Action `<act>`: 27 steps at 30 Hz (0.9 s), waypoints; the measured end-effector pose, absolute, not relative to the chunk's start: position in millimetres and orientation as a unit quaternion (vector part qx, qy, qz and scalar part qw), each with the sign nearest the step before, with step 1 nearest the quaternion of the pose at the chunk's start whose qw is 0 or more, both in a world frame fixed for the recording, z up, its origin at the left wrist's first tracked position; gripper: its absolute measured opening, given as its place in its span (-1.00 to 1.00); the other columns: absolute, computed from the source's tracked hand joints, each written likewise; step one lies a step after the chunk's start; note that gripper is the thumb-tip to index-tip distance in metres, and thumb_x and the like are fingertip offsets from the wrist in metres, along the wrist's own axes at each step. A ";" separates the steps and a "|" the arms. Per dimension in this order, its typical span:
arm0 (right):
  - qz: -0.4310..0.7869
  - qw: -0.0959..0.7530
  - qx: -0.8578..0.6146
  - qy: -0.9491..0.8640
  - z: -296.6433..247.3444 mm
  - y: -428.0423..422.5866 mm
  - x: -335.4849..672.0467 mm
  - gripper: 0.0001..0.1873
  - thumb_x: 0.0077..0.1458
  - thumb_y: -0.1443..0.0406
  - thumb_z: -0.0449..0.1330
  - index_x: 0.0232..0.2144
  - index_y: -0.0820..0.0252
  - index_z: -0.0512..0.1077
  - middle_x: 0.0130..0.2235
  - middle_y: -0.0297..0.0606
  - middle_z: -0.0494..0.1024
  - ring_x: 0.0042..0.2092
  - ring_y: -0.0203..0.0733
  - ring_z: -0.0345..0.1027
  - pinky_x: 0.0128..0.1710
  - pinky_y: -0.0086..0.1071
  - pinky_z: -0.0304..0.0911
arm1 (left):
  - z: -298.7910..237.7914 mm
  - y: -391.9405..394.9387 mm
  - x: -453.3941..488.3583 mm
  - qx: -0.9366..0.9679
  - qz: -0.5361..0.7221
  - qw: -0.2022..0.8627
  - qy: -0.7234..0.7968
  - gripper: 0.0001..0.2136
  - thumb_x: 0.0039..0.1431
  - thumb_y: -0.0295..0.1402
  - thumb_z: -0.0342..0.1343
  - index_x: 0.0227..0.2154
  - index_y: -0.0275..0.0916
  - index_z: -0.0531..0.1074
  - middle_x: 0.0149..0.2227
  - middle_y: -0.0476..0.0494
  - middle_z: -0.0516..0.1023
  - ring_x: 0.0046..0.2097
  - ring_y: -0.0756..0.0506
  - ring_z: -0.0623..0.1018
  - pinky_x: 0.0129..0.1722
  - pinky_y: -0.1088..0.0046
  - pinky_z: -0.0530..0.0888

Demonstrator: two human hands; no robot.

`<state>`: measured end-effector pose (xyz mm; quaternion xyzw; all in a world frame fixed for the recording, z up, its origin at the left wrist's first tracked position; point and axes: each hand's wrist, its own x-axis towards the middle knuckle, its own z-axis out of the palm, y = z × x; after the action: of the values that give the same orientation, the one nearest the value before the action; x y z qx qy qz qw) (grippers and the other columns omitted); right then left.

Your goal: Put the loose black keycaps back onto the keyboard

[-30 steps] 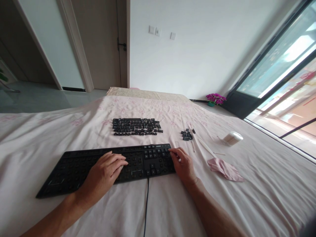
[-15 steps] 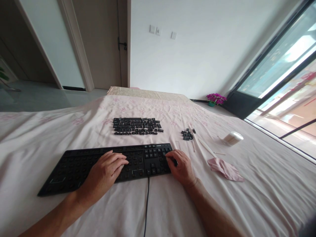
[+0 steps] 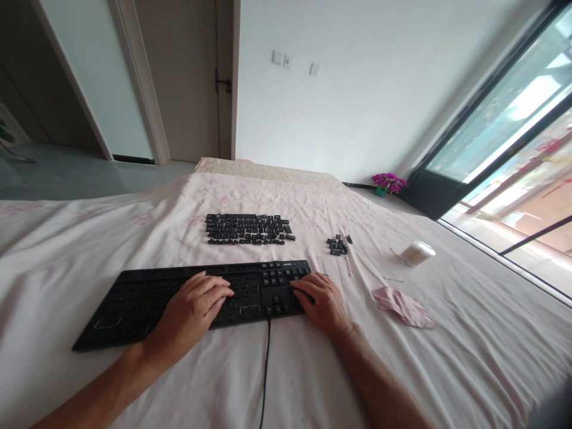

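Observation:
A black keyboard [image 3: 152, 298] lies across the bed; much of its left part is bare of keycaps, while keys still sit at its right end. My left hand [image 3: 196, 301] rests over the middle of the keyboard, fingers stretched out, holding nothing. At the right end, my right hand [image 3: 319, 301] bends over the keys with thumb and fingertips close together. Whatever is between those fingertips is too small to make out. Beyond the keyboard, loose black keycaps [image 3: 248, 229] are laid out in rows. A smaller pile of keycaps [image 3: 336, 245] lies to their right.
A thin wire-like tool [image 3: 320, 266] and a cotton swab [image 3: 349, 267] lie past my right hand. Farther right are a pink cloth [image 3: 404, 307], a white stick [image 3: 372, 268] and a round tub of swabs [image 3: 417, 253]. The keyboard cable [image 3: 267, 369] runs towards me.
My right hand has shifted slightly left over the right end of the keyboard. My left hand stays in place. The view has moved a little.

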<state>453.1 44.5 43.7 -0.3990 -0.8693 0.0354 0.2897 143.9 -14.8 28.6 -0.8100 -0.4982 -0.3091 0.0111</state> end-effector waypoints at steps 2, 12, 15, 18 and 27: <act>0.043 0.306 -0.412 -0.857 46.0 47.5 459.1 -0.75 0.23 0.27 0.10 -0.11 0.05 0.53 -0.25 -0.23 0.55 -0.20 -0.15 0.41 -0.14 -0.27 0.30 | 28.9 -14.6 144.2 -0.810 -0.312 0.011 -0.497 -0.79 0.22 -0.51 0.04 -0.21 -0.12 0.51 -0.16 -0.04 0.57 -0.08 -0.08 0.52 0.12 0.17 0.35; 0.035 0.183 -0.673 -0.715 53.4 87.9 510.0 -0.49 0.08 0.16 0.19 0.07 0.22 0.41 -0.15 -0.11 0.55 -0.17 -0.05 0.43 -0.23 -0.28 0.24 | 28.0 -14.7 143.3 -0.809 -0.315 0.008 -0.496 -0.80 0.23 -0.48 0.04 -0.21 -0.11 0.51 -0.16 -0.04 0.57 -0.08 -0.09 0.52 0.10 0.18 0.36; 0.062 0.105 -0.684 -0.719 52.8 88.8 501.7 -0.44 0.03 0.22 0.20 0.10 0.26 0.36 -0.18 -0.10 0.56 -0.14 -0.04 0.42 -0.25 -0.34 0.20 | 28.2 -15.1 143.6 -0.805 -0.315 -0.002 -0.503 -0.81 0.23 -0.47 0.03 -0.22 -0.11 0.52 -0.16 -0.04 0.57 -0.08 -0.09 0.53 0.10 0.21 0.36; 0.082 0.092 -0.684 -0.719 56.6 90.9 498.1 -0.50 -0.02 0.35 0.17 0.03 0.26 0.43 -0.23 -0.13 0.57 -0.16 -0.08 0.42 -0.24 -0.36 0.18 | 30.4 -15.9 143.4 -0.801 -0.312 -0.021 -0.511 -0.80 0.22 -0.46 0.04 -0.23 -0.11 0.54 -0.16 -0.04 0.58 -0.09 -0.09 0.53 0.07 0.24 0.39; 0.331 0.438 -0.495 -0.674 92.2 94.2 469.6 -0.71 0.16 0.10 0.10 -0.24 0.19 0.42 -0.46 -0.37 0.42 -0.49 -0.32 0.28 -0.51 -0.46 0.18 | 77.7 12.9 165.0 -0.760 -0.297 -0.162 -0.555 -0.84 0.16 -0.42 0.07 -0.28 -0.13 0.55 -0.19 -0.02 0.59 -0.12 -0.08 0.55 -0.06 0.38 0.43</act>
<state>469.6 94.2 92.2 -0.4946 -0.6738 0.3307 0.4381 165.0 12.9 77.7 -0.7599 -0.5554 -0.2966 -0.1617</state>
